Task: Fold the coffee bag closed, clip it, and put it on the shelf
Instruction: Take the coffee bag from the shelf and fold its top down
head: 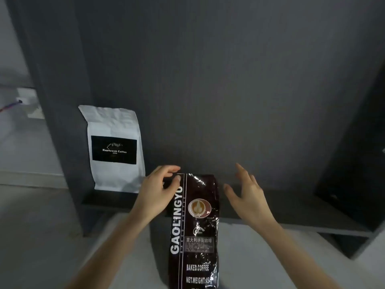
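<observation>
The dark Gaolingyu coffee bag (194, 230) stands upright between both hands. The left hand (158, 192) pinches its top left corner, fingers closed on the foil. The right hand (246, 193) hovers just beside the bag's right edge, fingers spread, touching nothing.

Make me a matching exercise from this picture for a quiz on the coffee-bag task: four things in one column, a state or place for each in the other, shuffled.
Things:
1. dark coffee bag
2. white coffee bag
3. left hand
4. right hand

States:
A. open, touching nothing
B. fingers on the dark bag's top corner
C. standing on the shelf against the grey wall
D. upright in front of the shelf, between the hands

Pairs: 1-D, 2-C, 3-B, 4-A
</observation>
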`<state>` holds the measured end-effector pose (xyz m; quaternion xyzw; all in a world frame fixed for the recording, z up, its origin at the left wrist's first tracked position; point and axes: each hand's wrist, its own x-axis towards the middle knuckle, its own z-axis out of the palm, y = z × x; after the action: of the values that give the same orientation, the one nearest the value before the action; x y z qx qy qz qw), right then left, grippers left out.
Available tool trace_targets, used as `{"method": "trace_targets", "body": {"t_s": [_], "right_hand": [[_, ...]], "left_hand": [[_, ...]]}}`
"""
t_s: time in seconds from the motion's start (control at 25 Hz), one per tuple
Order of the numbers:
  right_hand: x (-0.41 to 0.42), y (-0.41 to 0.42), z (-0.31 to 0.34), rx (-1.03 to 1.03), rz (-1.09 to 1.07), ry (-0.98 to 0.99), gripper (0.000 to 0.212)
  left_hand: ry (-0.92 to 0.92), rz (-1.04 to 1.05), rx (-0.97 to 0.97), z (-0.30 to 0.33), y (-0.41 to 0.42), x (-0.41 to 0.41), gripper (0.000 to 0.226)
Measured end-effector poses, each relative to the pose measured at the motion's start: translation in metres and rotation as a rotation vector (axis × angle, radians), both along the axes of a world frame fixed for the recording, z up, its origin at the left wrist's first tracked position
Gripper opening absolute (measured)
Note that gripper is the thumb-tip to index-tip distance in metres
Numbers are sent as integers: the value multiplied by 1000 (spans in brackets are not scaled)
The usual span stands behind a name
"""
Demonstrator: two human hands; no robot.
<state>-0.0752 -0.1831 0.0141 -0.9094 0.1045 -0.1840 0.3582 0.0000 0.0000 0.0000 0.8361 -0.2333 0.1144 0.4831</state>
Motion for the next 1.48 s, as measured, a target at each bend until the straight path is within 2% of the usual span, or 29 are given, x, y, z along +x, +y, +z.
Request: {"method": "trace_targets", "body": {"t_s": [0.12, 0.4, 0.52, 0.8, 0.96, 1.28, 1.48], "right_hand": [[8, -4, -15, 12, 3, -8, 61], [25, -3, -51, 83, 19, 111, 47], [28, -2, -59, 136, 22, 112, 37], [25, 2, -63, 205, 34, 93, 26], [17, 3, -65, 277, 16, 56, 28], [-28, 19, -72, 670, -106, -123, 31], [-54, 28, -69, 728, -137, -203, 23]], "left_hand": [[40, 15, -23, -14, 0, 8, 31], [200, 34, -52, -50, -1, 17, 37], [271, 9, -35, -58, -4, 17, 38], [328, -42, -56, -64, -8, 11, 45], [322, -52, -84, -61, -9, 0, 49], [319, -112, -280, -61, -6, -55, 50], [229, -69, -235, -68, -8, -78, 57]]}}
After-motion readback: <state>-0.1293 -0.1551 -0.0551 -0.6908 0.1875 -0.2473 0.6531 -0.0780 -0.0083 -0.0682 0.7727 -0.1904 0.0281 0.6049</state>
